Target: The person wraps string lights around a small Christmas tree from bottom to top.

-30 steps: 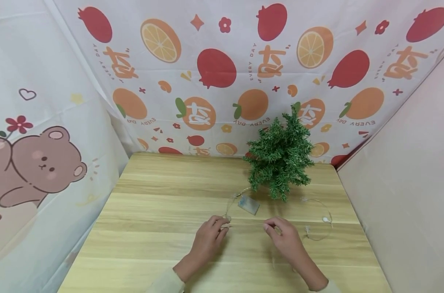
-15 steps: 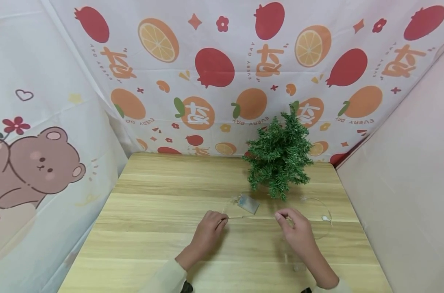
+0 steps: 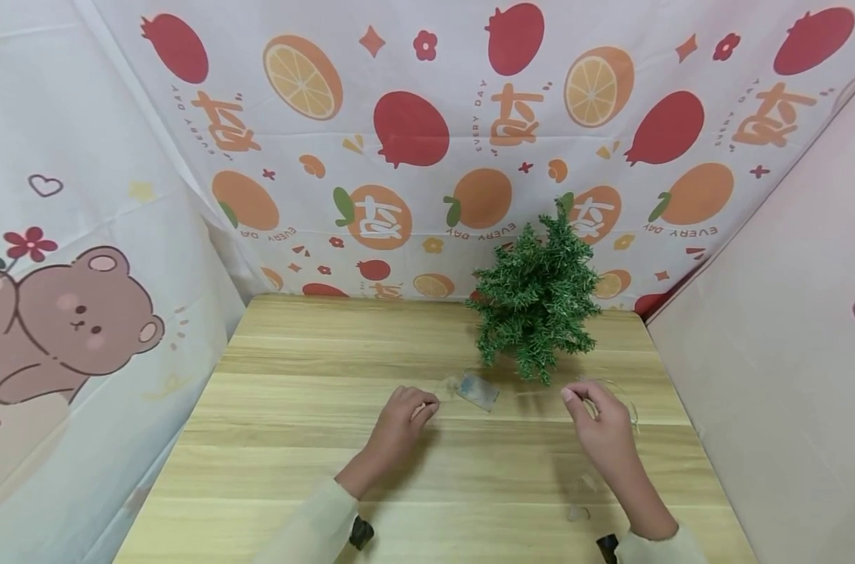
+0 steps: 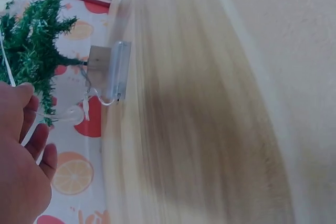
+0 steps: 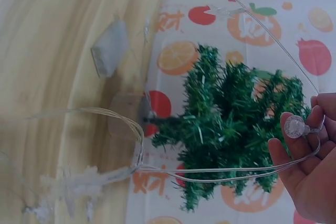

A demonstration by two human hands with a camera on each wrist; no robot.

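Observation:
A string of fairy lights on thin clear wire (image 5: 220, 174) runs between the two hands. My left hand (image 3: 394, 427) pinches the wire between thumb and index finger, left of a flat battery box (image 3: 478, 392); a clear bulb (image 4: 73, 115) hangs beside these fingers. My right hand (image 3: 602, 423) pinches the wire in front of a small green artificial Christmas tree (image 3: 536, 301), with a round clear bulb (image 5: 295, 127) at its fingers. Looped wire hangs from this hand, carrying blurred, clear snowflake-like pieces (image 5: 79, 184). A clear star (image 5: 226, 11) sits on the stretched wire.
The tree stands on a block-shaped base (image 4: 98, 65) at the back right of the wooden table (image 3: 294, 439). Fruit-printed cloth (image 3: 413, 63) hangs behind the table. Further cloths (image 3: 773, 313) close in both sides.
My right hand has moved right and away from the body, drawing wire out between the hands. My left hand has moved slightly forward. Tree and battery box stay in place.

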